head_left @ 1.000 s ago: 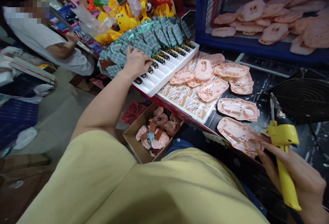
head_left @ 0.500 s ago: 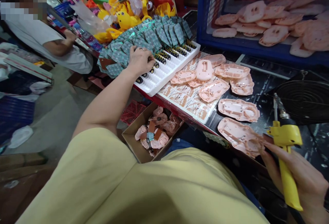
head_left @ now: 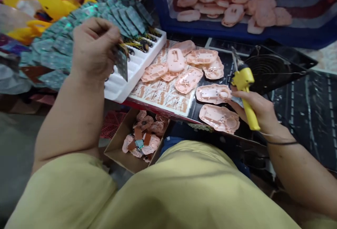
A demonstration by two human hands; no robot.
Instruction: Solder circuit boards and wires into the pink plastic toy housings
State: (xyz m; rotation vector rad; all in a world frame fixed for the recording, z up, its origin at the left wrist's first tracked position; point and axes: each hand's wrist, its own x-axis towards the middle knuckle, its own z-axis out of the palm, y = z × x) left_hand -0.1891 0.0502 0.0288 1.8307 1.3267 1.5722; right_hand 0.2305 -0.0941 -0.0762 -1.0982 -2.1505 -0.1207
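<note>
My left hand is closed on a small circuit board with thin wires, held above the white foam tray. Rows of green circuit boards with wired black parts lie along the tray. My right hand holds a yellow soldering tool, its metal tip pointing up and away. The fingertips of that hand are beside a pink plastic shell. Another pink shell lies nearer the table edge, and several more rest on the patterned sheet.
A blue crate with pink shells stands at the back. Behind the soldering tool is a black fan. Below the table edge, a cardboard box holds shells and boards. Yellow toys are piled at the back left.
My left hand has lifted off the tray's row with a board in it. My right hand and the tool have moved from the nearest shell to the one behind it. The view has turned right.
</note>
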